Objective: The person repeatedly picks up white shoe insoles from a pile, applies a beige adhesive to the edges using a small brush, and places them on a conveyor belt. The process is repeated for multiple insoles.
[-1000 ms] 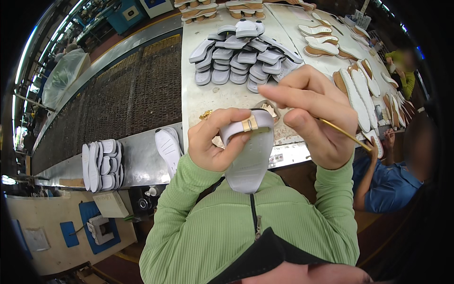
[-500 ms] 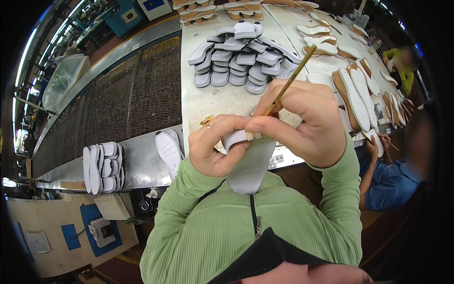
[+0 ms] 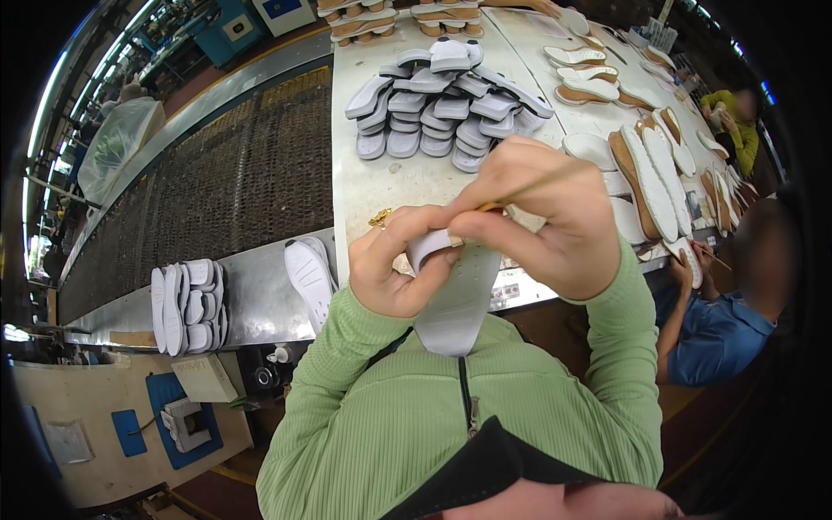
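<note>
A white shoe sole (image 3: 456, 308) hangs in front of my chest, its lower end against my green jacket. My left hand (image 3: 390, 264) is closed around its upper part, with thumb and fingers pinching a curved white edge. A thin yellow stick (image 3: 548, 179), like a pencil or brush handle, is gripped in my right hand (image 3: 559, 217). The stick is smeared by motion and slants up to the right. Its working end is hidden between my fingers, close to the sole's edge. Both hands meet at the fingertips.
Beyond my hands, grey-white soles (image 3: 433, 106) lie piled on the white table (image 3: 364, 186). More soles (image 3: 199, 303) stand on the metal ledge at left, beside a dark mesh conveyor belt (image 3: 217, 182). At right, a person in blue (image 3: 715, 338) holds a sole and a thin stick.
The yellow stick has swung down to a flatter slant, and my right hand has rotated and shifted slightly left. My left hand and the sole stay nearly in place.
</note>
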{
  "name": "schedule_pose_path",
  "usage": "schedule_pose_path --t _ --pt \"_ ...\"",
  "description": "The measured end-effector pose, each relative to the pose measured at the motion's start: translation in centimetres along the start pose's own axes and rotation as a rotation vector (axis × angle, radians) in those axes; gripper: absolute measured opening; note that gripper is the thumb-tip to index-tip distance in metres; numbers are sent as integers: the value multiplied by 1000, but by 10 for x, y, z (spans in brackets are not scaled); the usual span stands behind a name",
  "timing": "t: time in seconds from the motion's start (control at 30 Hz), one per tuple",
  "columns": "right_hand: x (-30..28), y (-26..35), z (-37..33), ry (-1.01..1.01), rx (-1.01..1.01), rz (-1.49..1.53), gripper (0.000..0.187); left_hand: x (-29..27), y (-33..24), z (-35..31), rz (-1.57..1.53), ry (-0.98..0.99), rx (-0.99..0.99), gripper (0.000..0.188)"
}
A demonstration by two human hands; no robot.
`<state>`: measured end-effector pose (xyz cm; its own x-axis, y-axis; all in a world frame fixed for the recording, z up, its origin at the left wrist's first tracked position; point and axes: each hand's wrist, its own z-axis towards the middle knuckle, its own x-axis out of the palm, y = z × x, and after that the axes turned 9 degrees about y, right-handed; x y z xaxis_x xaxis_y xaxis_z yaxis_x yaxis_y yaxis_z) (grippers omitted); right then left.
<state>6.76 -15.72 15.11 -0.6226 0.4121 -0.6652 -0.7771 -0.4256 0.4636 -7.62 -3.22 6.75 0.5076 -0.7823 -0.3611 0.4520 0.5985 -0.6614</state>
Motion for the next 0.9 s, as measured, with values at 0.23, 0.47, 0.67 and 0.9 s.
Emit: schedule_pose_path --t 0.23,0.47,0.67,0.9 --pt "19 -7 -3 -184 -15 -58 24 3 3 -5 -109 -55 -231 46" --pt "19 6 -19 -95 -27 74 26 -26 27 -7 -35 -43 -358 42" --pt "12 -10 -45 -163 138 142 24 -97 88 -35 71 -60 -913 32" --pt "23 -26 -74 -247 315 283 21 -86 166 -104 -114 -486 -953 37"
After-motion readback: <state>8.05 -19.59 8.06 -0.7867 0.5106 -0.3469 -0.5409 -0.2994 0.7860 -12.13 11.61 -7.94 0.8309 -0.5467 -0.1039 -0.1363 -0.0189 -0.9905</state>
